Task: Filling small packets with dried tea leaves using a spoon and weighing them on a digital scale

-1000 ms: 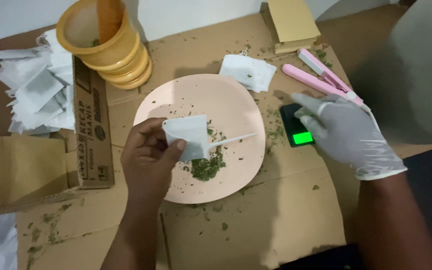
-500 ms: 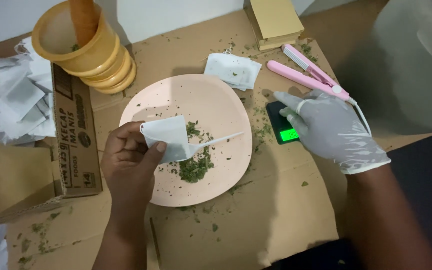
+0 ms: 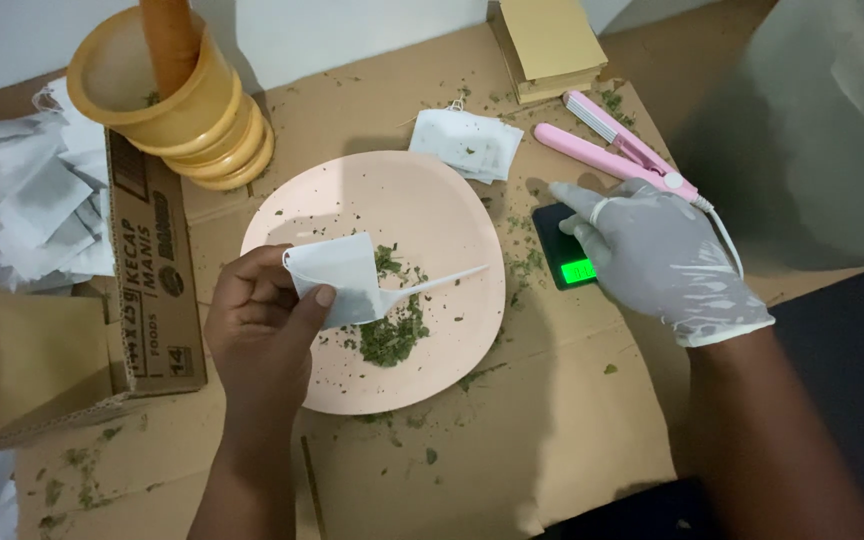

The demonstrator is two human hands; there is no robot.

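Two hands are working around the pink plate (image 3: 392, 200): the left hand (image 3: 257, 325), at its left edge, is pinching an empty white sachet (image 3: 337, 282) between thumb and fingers, mouth open toward the crushed leaves (image 3: 392, 335) and the spoon (image 3: 432, 285). Right of the plate, the gloved right hand (image 3: 657, 255) is resting with fingers spread on the scale (image 3: 567, 250), probably readying it for weighing.

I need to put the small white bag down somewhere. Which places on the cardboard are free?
Free: the cardboard below the pink plate, flecked with herb crumbs, and the strip between plate and the box. Crowded: the upper right, with filled bag, pink sealer, pocket scale and gloved right hand.
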